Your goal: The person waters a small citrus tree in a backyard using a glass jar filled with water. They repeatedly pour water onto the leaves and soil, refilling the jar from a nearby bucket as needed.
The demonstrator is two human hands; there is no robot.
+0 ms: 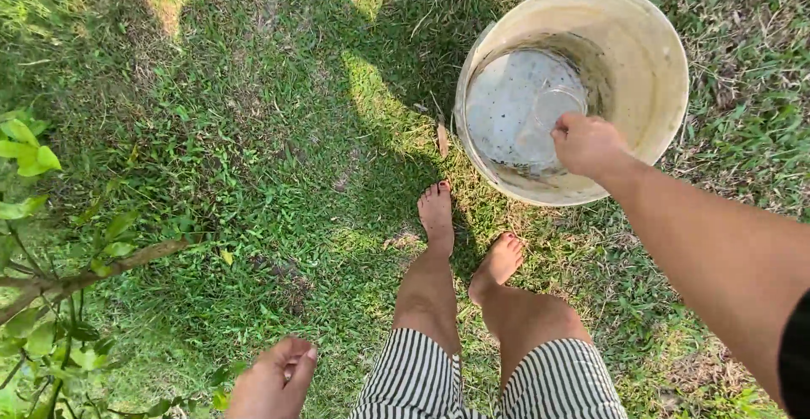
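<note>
A cream plastic bucket (650, 56) stands on the grass at the upper right, with a little water and dark specks at its bottom. My right hand (588, 143) reaches over the bucket's near rim and grips a clear plastic cup (558, 107) inside it. My left hand (274, 378) hangs low at the bottom of the view, fingers loosely curled, holding nothing that I can see. My bare feet (439, 216) stand on the grass just in front of the bucket.
Short green grass (253, 132) covers the ground, with my shadow across it. A leafy shrub with a thin branch (51, 284) fills the left edge. Dry patchy ground lies right of the bucket.
</note>
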